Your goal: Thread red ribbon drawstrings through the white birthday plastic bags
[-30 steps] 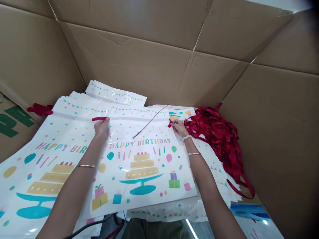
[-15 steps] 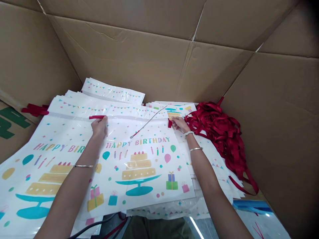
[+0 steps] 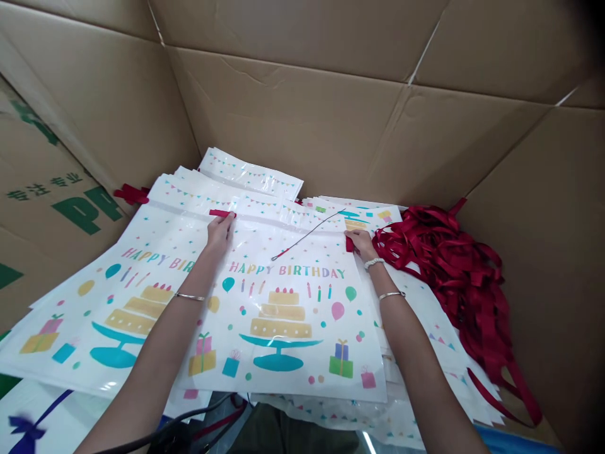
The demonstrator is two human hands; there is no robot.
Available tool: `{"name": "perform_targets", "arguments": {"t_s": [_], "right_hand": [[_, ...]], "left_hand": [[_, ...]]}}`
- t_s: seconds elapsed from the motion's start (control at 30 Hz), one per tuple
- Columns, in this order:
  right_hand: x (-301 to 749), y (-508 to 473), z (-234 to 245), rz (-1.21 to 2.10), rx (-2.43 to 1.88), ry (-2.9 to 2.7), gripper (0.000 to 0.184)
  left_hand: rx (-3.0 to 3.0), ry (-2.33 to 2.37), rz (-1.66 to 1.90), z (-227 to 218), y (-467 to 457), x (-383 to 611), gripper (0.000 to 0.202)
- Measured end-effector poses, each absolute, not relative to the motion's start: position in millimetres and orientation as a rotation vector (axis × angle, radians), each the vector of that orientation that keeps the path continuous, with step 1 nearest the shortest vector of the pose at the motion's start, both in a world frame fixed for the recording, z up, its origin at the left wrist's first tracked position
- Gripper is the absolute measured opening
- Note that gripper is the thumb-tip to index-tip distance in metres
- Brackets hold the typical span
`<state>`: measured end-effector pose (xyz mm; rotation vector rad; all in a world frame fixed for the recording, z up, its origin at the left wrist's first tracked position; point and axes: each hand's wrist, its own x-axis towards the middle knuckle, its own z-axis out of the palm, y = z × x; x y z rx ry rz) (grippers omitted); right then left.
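A white "Happy Birthday" plastic bag point(image 3: 283, 315), printed with a cake, balloons and presents, lies flat in front of me. My left hand point(image 3: 221, 230) is closed on its upper left edge, where a short red ribbon end sticks out. At the upper right edge, my right hand point(image 3: 360, 243) pinches the bag beside another red ribbon end point(image 3: 349, 244). Between my hands a thin wire point(image 3: 307, 237), looped at its lower end, rests across the bag. My fingertips are partly hidden.
Similar printed bags point(image 3: 127, 271) are stacked to the left, with red ribbon ends point(image 3: 132, 193) at their edge. A tangled heap of red ribbon point(image 3: 449, 252) lies to the right on more bags. Cardboard walls point(image 3: 293, 113) rise behind and at both sides. A dark cable hangs near my lap.
The view has turned left, so everything appears shifted right. My right hand has closed in on the bag's right edge by the ribbon end. My left hand keeps its hold.
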<state>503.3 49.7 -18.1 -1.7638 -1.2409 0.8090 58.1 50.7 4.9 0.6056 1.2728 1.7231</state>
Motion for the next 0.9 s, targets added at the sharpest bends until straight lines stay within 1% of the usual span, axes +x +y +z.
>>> {"name": "perform_targets", "arguments": {"t_s": [0.13, 0.3, 0.4, 0.57, 0.73, 0.9], "right_hand": [[503, 48, -17, 0.856, -1.751, -1.157, 0.033], [501, 46, -14, 0.899, -1.744, -1.083, 0.02], [498, 43, -10, 0.922, -1.745, -1.026, 0.015], [495, 38, -4, 0.963, -1.766, -0.933, 0.021], [495, 38, -5, 0.943, -1.755, -0.941, 0.016], [495, 41, -7, 0.895, -1.794, -1.015, 0.027]], "left_hand": [[0.508, 1.188, 1.745, 10, 48, 54, 0.011], [0.421, 1.173, 1.749, 12, 50, 52, 0.024], [0.429, 1.179, 1.749, 11, 51, 51, 0.02], [0.467, 1.173, 1.771, 7, 52, 51, 0.013], [0.478, 1.155, 1.781, 6, 50, 52, 0.013], [0.491, 1.168, 1.777, 8, 47, 54, 0.015]]}}
